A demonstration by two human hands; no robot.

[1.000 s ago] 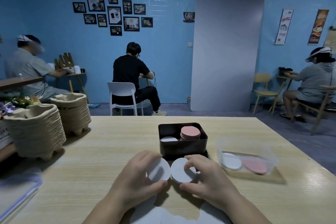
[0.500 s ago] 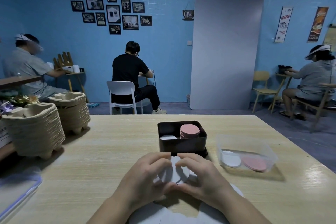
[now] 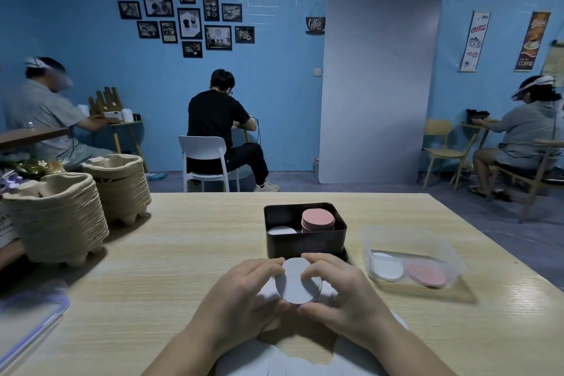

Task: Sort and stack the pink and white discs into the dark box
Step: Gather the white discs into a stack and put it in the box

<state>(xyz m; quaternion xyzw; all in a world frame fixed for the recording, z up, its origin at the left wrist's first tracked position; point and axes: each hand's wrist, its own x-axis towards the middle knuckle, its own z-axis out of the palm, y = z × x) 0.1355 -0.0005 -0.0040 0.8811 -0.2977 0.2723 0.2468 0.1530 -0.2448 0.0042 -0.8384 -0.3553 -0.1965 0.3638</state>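
A dark box [image 3: 305,241] stands mid-table. Inside it a pink disc stack [image 3: 318,218] rises on the right and a low white disc stack [image 3: 280,230] lies on the left. Just in front of the box, my left hand [image 3: 241,296] and my right hand [image 3: 341,293] together hold a stack of white discs [image 3: 294,284], tilted up between the fingers of both. More white discs [image 3: 274,360] lie on the table under my wrists.
A clear plastic tub [image 3: 412,253] to the right holds a white disc and pink discs. Two stacks of pulp cup trays [image 3: 61,223] stand at the left. A clear lid [image 3: 27,323] lies at the near left edge. People sit at desks behind.
My two hands came together: the two separate white disc piles merged into one stack, now lifted slightly and held between both hands.
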